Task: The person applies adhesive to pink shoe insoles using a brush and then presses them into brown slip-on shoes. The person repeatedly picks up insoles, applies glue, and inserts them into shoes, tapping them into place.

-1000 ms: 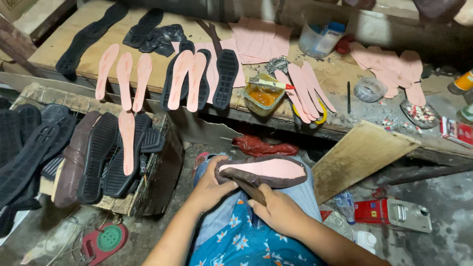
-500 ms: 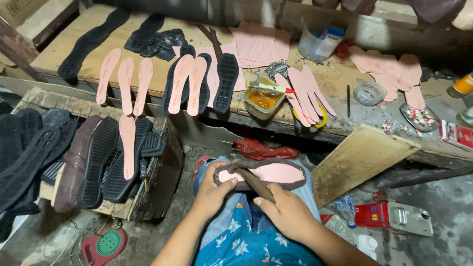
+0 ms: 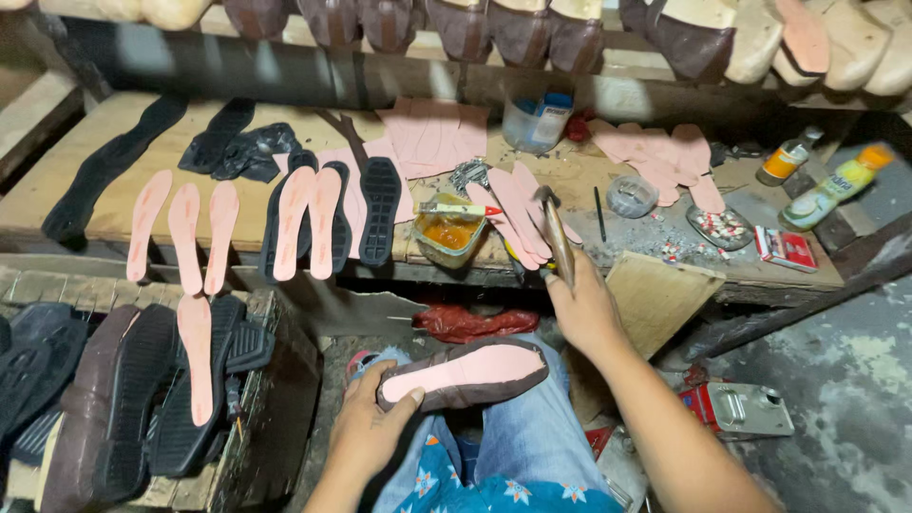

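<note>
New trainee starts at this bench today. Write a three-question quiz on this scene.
1. True or false: the right hand holds a hammer raised above the lap.
2. What does the left hand grip? A) glue tub B) shoe with pink insole C) bottle
3. What sits on the bench edge left of the hammer?

Key: 1 true. 2 B, the shoe. 3 The glue tub.

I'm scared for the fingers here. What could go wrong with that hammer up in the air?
The right hand holds the hammer raised above the shoe, while the left hand grips the shoe's end, thumb on its edge; a slanted blow might hit that thumb. The shoe rests only on the person's knee, so it may slip. The open pot of yellow glue sits at the bench edge, near the swing, and could spill.
</note>
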`<state>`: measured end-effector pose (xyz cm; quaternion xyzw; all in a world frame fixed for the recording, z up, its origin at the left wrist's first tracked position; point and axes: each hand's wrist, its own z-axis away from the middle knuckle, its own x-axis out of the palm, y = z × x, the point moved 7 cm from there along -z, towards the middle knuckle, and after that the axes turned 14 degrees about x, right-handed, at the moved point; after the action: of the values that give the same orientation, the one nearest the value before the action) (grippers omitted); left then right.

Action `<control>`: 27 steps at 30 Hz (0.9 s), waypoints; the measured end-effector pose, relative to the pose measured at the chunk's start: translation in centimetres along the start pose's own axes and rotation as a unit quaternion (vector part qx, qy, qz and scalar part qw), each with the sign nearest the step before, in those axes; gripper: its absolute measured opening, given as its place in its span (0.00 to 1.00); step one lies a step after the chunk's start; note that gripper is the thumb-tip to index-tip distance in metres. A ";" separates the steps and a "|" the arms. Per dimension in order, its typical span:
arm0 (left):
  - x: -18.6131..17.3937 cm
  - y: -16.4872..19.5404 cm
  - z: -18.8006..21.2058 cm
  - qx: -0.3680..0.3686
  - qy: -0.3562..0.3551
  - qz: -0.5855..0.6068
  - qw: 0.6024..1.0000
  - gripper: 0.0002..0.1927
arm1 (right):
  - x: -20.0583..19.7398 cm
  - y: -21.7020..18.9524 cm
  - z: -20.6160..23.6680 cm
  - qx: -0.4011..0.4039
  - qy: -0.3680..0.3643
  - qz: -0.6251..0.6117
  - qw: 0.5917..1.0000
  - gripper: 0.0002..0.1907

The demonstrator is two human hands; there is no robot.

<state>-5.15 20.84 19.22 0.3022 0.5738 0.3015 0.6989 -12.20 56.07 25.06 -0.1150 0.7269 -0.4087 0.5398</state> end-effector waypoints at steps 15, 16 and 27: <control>3.3 11.5 -1.4 0.294 -0.061 -0.326 0.897 0.53 | 1.6 2.6 -6.7 0.015 0.003 0.067 0.998 0.31; 3.0 11.2 -1.7 0.278 -0.061 -0.301 0.910 0.52 | 1.0 2.5 -6.5 0.002 0.002 0.065 0.998 0.31; 4.5 12.2 -0.6 0.223 -0.091 0.456 0.857 0.31 | 2.1 -1.1 14.2 -0.094 -0.357 -0.414 0.832 0.45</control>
<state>-5.90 32.08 25.78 0.7038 0.3576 0.4213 0.4463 -0.80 47.42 23.25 -0.5931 0.4030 -0.4546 0.5283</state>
